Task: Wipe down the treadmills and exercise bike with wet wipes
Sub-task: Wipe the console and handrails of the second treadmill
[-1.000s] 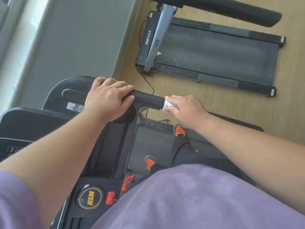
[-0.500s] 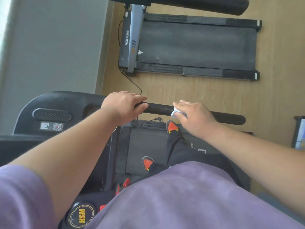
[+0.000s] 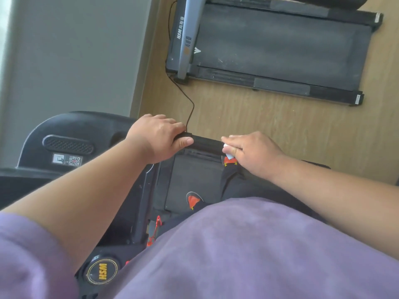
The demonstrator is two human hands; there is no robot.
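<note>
Black foam handrail (image 3: pixel 204 143): runs across the middle of the view, over the near treadmill's belt (image 3: pixel 192 180); it is the part being cleaned at this moment.
Left hand (image 3: pixel 158 137): wrapped shut around the handrail near the console end, thumb under and fingers over. Judged purpose: to steady the bar and the body while the other hand rubs.
Right hand (image 3: pixel 251 149): closed over the handrail just along from the left hand, palm down, clamping a wet wipe (image 3: pixel 228 152) against the bar. Only a small white corner of the wipe shows below the fingers (image 3: pixel 232 139); the rest is hidden under the palm.
Bare stretch of bar: a short length lies exposed between the two hands. Judged reason: the wiping hand works along the rail toward the steadying hand.
Console (image 3: pixel 71 145): black housing with a slotted grille and a printed code label, at the left end of the rail; apart from the wipe.
Round HSM badge (image 3: pixel 101 270): on the near treadmill's frame, low in the view.
Second treadmill (image 3: pixel 280 48): lies on the wooden floor (image 3: pixel 269 113) well apart from both hands, its black cable (image 3: pixel 190 108) trailing toward the near machine.
Exercise bike: not identifiable in this view.
Progress, as a judgement: one handrail in hand; the second treadmill and the bike look likely to remain.
</note>
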